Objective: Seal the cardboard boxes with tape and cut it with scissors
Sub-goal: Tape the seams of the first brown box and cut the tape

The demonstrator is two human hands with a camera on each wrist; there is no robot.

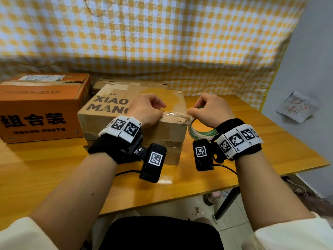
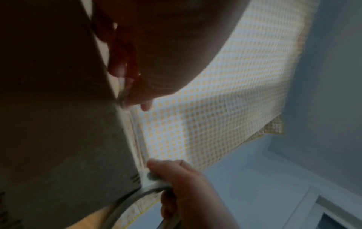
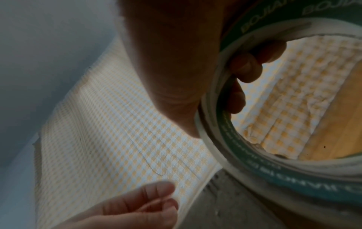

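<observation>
Pressing clear tape strip [image 1: 173,115] onto the brown cardboard box [image 1: 135,112] on the yellow wooden table [image 1: 252,134], my left hand [image 1: 146,110] fingers curled; my right hand [image 1: 210,110] grips the green-cored tape roll [image 1: 198,131] at the box's right edge.

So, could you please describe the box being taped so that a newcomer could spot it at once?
On the yellow wooden table, three cardboard boxes sit at the left and middle. The one being taped is nearest the front edge, under the left hand. Unlike the orange box, it is plain brown with black letters reading XIAO.
</observation>
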